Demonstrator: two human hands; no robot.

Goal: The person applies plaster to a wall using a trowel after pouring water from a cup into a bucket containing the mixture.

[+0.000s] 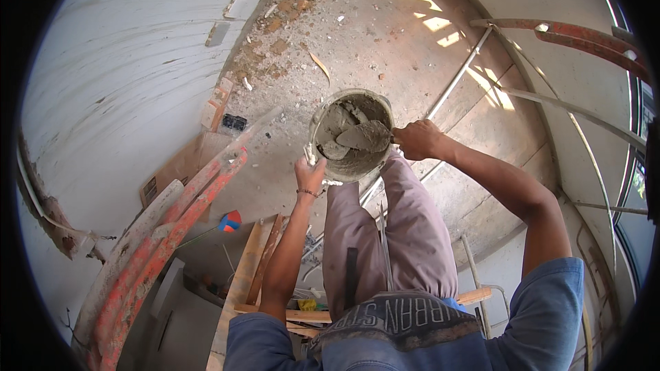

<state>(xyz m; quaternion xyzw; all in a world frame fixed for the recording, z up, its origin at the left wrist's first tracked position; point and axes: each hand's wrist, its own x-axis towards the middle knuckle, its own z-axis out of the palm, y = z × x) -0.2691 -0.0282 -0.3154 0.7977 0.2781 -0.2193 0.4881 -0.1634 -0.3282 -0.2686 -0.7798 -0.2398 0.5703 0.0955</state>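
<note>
A round bucket (317,129) of wet grey mortar (337,120) is in front of my thighs. My left hand (309,173) is closed on the near left side of the bucket, by its rim, with whitish material at the fingers. At the opposite side, my right hand (418,140) is wrapped round the handle of a trowel (368,136). The trowel's mortar-coated blade lies inside the bucket, against the mortar. Most of the trowel's handle is hidden by my fingers.
Red, mortar-smeared scaffold poles (165,247) rise at the left, beside a white wall (137,62) and a cardboard box (185,165). Wooden planks (247,268) are near me. Below, rubble (282,34) litters the floor. Metal pipes (460,72) cross at the right.
</note>
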